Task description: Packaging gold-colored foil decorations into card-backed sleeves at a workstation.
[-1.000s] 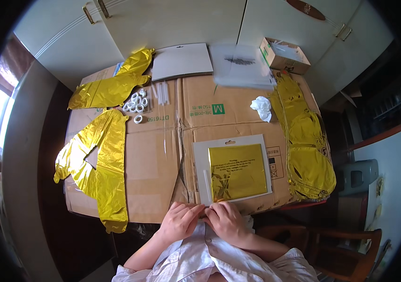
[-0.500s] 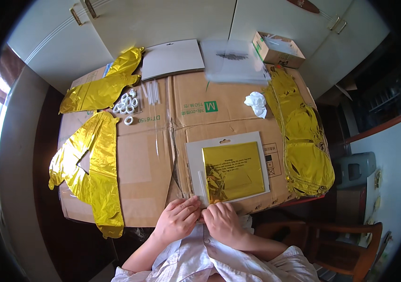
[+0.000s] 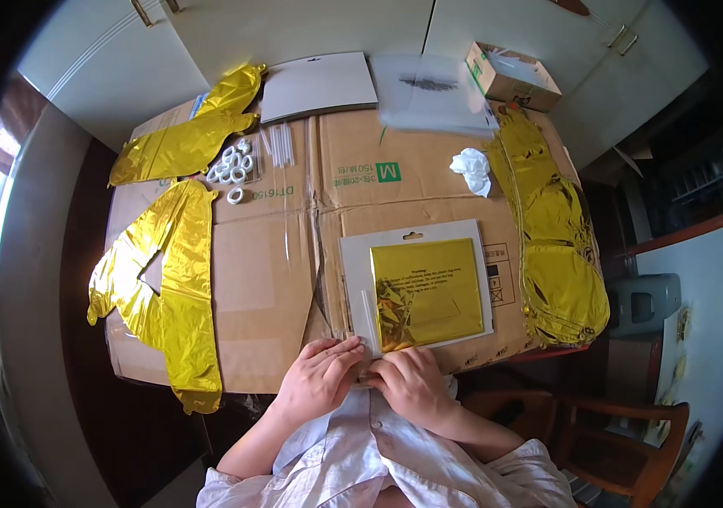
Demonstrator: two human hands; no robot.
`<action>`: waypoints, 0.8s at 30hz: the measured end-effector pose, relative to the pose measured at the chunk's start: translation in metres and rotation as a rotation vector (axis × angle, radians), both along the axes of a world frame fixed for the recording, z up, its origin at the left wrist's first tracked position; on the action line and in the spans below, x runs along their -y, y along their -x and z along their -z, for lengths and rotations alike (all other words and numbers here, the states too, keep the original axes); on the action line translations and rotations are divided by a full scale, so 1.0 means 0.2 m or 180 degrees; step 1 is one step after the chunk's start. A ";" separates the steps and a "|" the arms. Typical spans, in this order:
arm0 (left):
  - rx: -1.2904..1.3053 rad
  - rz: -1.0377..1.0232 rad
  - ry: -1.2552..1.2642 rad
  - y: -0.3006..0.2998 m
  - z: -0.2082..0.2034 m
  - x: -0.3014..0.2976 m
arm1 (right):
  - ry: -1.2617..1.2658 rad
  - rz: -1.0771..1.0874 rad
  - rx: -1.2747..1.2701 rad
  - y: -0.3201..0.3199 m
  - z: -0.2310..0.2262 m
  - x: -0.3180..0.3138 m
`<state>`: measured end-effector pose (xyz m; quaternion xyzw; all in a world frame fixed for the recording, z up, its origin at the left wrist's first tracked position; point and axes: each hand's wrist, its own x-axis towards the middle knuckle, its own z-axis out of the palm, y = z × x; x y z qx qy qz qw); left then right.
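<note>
In front of me lies a white card with a hang hole (image 3: pixel 357 271), bearing a folded gold foil balloon (image 3: pixel 429 292) with small print. A clear straw (image 3: pixel 367 311) lies upright along the card's left side. What looks like a clear plastic bag (image 3: pixel 365 349) encloses them. My left hand (image 3: pixel 322 378) is closed at the bag's near left corner, fingers curled over its edge. Beside it, my right hand (image 3: pixel 412 383) pinches the same near edge below the foil. The fingertips' exact hold is partly hidden.
Flat gold foil balloons (image 3: pixel 188 296) lie at the left, more folded foil (image 3: pixel 560 271) at the right. White ribbon rolls (image 3: pixel 235 196), loose straws (image 3: pixel 278 146), white cards (image 3: pixel 319 89), clear bags (image 3: pixel 425 97), crumpled tissue (image 3: pixel 471 171) and a small box (image 3: pixel 514 78) lie farther back on the cardboard (image 3: pixel 251 279).
The whole view has shifted slightly, so the table's things sit a little higher in the picture. Both hands stay at the bag's near edge, with the right fingers moved slightly.
</note>
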<state>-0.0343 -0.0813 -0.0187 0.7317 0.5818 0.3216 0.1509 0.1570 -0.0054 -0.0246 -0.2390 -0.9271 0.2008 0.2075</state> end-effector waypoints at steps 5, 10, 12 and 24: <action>-0.0259 -0.0007 -0.0035 -0.01 0.01 0.00 | -0.0145 -0.0073 0.0365 0.04 0.00 0.03; -0.0736 -0.0040 -0.0122 -0.02 0.00 0.00 | -0.0264 -0.0161 0.0463 0.03 0.02 0.04; -0.0814 -0.0024 -0.0118 -0.02 0.00 0.00 | -0.0010 -0.0036 0.0114 0.01 0.03 0.06; -0.0563 -0.0017 -0.0048 -0.02 -0.02 0.00 | 0.0409 -0.0170 -0.0491 -0.18 -0.11 -0.08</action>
